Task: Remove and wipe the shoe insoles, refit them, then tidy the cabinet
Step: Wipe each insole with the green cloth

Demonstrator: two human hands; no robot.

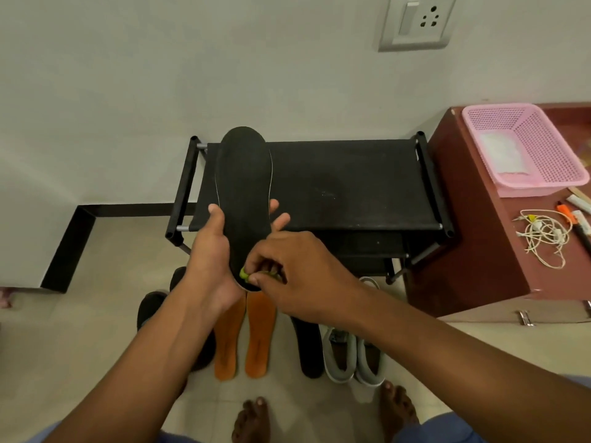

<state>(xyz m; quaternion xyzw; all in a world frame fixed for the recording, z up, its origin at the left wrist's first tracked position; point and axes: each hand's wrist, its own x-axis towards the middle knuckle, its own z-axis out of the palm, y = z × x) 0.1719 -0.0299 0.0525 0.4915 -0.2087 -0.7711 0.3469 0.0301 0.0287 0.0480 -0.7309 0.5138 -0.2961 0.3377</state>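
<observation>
My left hand (pixel 213 251) holds a long black insole (pixel 244 187) from underneath, its toe pointing away over the black shoe rack (pixel 345 183). At the heel end of this insole, my right hand (pixel 297 273) pinches a small green cloth (pixel 244 274) against it. Two orange insoles (pixel 256 340) lie side by side on the floor below my hands. To their right lies another black insole (pixel 308 350), beside a pair of grey sneakers (pixel 351 359). Dark shoes (pixel 153 308) sit on the floor at the left, partly hidden by my left forearm.
A maroon cabinet (pixel 473 251) stands right of the rack, carrying a pink basket (pixel 550 145), a tangled white cable (pixel 543 238) and some pens. My bare feet (pixel 252 420) are at the bottom of the view. A wall socket (pixel 419 20) is above.
</observation>
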